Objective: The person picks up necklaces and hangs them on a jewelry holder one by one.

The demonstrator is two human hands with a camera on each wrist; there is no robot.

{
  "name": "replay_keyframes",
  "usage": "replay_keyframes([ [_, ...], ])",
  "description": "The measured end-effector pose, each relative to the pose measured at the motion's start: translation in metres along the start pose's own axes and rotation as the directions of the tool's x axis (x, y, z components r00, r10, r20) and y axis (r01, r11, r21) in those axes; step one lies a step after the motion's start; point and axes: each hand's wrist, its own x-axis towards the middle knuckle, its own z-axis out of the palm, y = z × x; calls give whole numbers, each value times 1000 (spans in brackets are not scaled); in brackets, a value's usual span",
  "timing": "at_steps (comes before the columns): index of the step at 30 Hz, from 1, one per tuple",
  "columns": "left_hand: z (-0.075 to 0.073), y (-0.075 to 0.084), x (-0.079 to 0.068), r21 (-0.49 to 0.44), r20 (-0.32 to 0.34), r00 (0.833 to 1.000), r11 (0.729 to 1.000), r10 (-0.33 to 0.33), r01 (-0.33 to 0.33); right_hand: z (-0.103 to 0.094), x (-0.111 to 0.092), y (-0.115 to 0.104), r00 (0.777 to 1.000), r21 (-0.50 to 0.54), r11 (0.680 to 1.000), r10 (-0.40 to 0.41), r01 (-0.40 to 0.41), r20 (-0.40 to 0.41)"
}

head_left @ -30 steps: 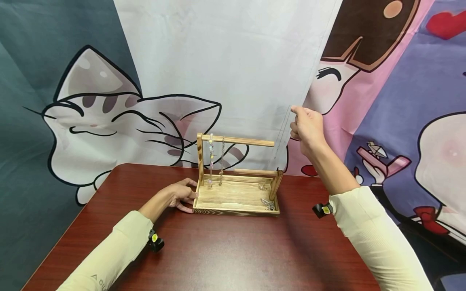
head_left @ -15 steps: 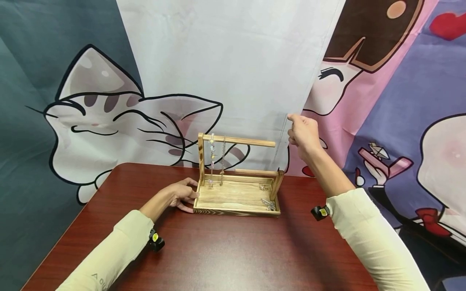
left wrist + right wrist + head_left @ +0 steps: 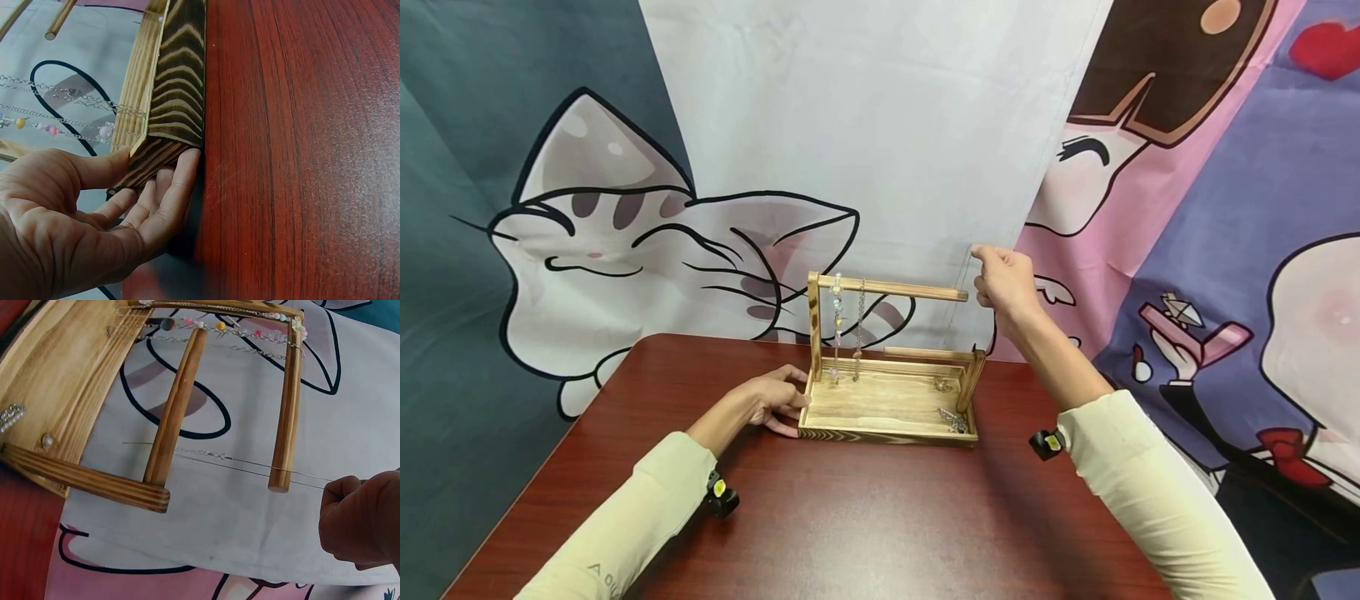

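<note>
A wooden jewelry stand (image 3: 872, 402) with a tray base and two horizontal bars stands on the table. My left hand (image 3: 769, 402) holds the tray's left end, thumb on the rim and fingers against the end wall. Raised beyond the free end of the upper bar (image 3: 910, 291), my right hand (image 3: 1006, 282) pinches a thin silver necklace (image 3: 200, 452). Its two fine strands hang down, passing close by that bar end in the right wrist view; contact cannot be told. A beaded necklace (image 3: 838, 321) and a chain necklace (image 3: 859, 329) hang near the left post.
Inside the tray's right side lie a silver piece with pearls (image 3: 953, 420) and a small piece of jewelry (image 3: 942, 385). A lower bar (image 3: 925, 354) extends from the right post. Behind the red-brown table (image 3: 865, 508) hangs a cartoon-printed cloth (image 3: 895, 125).
My right hand has come down and moved left toward the upper bar's free end, bringing the hanging necklace along. The left hand keeps its hold on the tray.
</note>
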Motion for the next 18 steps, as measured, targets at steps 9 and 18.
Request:
replay_keyframes([
  [9,-1,0,0,-3,-3,1000,1000,1,-1,12,-2,8,1000,-23,1000,7,-7,13],
  [18,0,2,-1,-1,1,1000,1000,1,-1,27,-6,15,999,-8,999,35,-35,20],
])
